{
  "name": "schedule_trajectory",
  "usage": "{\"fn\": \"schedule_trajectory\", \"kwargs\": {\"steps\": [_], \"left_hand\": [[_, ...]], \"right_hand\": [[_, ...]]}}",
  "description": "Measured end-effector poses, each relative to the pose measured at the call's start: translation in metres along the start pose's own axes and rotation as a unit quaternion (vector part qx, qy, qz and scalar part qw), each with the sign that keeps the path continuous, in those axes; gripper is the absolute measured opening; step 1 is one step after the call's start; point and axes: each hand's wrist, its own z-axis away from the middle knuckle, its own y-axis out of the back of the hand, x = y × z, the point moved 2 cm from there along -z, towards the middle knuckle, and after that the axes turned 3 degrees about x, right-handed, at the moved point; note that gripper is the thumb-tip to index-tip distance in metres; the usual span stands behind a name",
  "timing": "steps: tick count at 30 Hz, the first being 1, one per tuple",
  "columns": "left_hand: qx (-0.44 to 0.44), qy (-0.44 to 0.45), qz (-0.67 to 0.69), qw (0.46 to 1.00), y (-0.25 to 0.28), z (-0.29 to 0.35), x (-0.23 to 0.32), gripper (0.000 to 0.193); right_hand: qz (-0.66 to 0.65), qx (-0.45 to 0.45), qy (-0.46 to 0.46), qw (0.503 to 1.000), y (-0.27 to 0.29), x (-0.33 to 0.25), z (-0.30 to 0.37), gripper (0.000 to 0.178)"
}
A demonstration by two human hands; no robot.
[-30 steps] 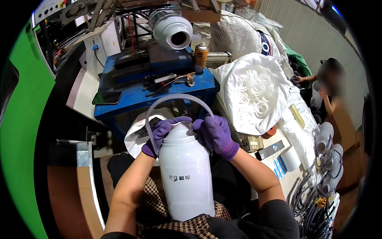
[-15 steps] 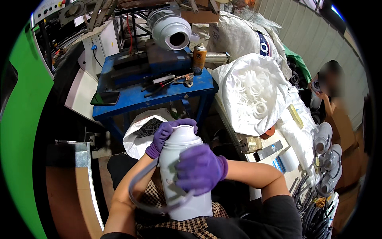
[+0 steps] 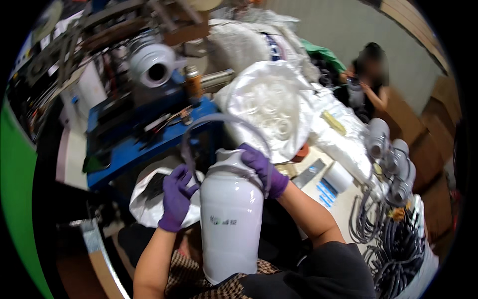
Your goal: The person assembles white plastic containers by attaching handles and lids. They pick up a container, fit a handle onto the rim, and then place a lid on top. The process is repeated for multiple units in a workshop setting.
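A glossy light-grey thermos jug (image 3: 231, 224) stands against my lap, tilted a little, its pouring lip (image 3: 229, 158) at the top. Its curved grey carrying handle (image 3: 226, 118) arches up over the neck. My right hand (image 3: 264, 171), in a purple glove, is closed round the right side of the jug's collar, beside one handle end. On the left, my purple-gloved left hand (image 3: 177, 198) has its fingers apart, with thumb and fingertips close to the other handle end. Whether they touch it, I cannot tell.
Ahead stands a blue workbench (image 3: 127, 158) with tools, a spray can (image 3: 192, 82) and another jug (image 3: 152, 65). A white sack of rings (image 3: 269, 107) stands to the right, grey jug parts (image 3: 378, 137) and handles (image 3: 393, 259) beyond. Another person (image 3: 368, 82) sits far right.
The handle has swung from low in front of the jug to above its neck. My right hand has gone from the body to the collar; my left hand has left the top. The view has turned right.
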Motion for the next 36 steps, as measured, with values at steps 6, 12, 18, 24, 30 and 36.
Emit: {"fn": "schedule_trajectory", "kwargs": {"steps": [6, 12, 18, 24, 30, 36], "left_hand": [[0.094, -0.018, -0.122, 0.988, 0.040, 0.000, -0.005, 0.035], [0.015, -0.166, -0.380, 0.910, -0.002, -0.005, 0.036, 0.035], [0.043, -0.562, -0.757, 0.330, -0.102, -0.102, 0.172, 0.066], [-0.025, -0.386, -0.892, 0.234, -0.067, -0.236, 0.194, 0.053], [-0.094, -0.426, -0.859, 0.270, -0.093, -0.189, 0.208, 0.036], [-0.103, -0.496, -0.813, 0.286, -0.153, 0.017, 0.239, 0.045]], "right_hand": [[-0.245, 0.358, 0.232, 0.871, 0.193, -0.048, 0.125, 0.057], [-0.442, 0.460, 0.132, 0.759, 0.330, 0.000, 0.174, 0.051], [-0.314, 0.523, 0.162, 0.776, 0.314, 0.025, 0.149, 0.025], [0.391, 0.297, 0.147, 0.859, 0.140, -0.009, 0.209, 0.035], [0.693, 0.362, 0.074, 0.619, 0.223, -0.047, 0.340, 0.040], [0.827, 0.209, -0.156, 0.499, 0.294, -0.050, 0.452, 0.027]]}}
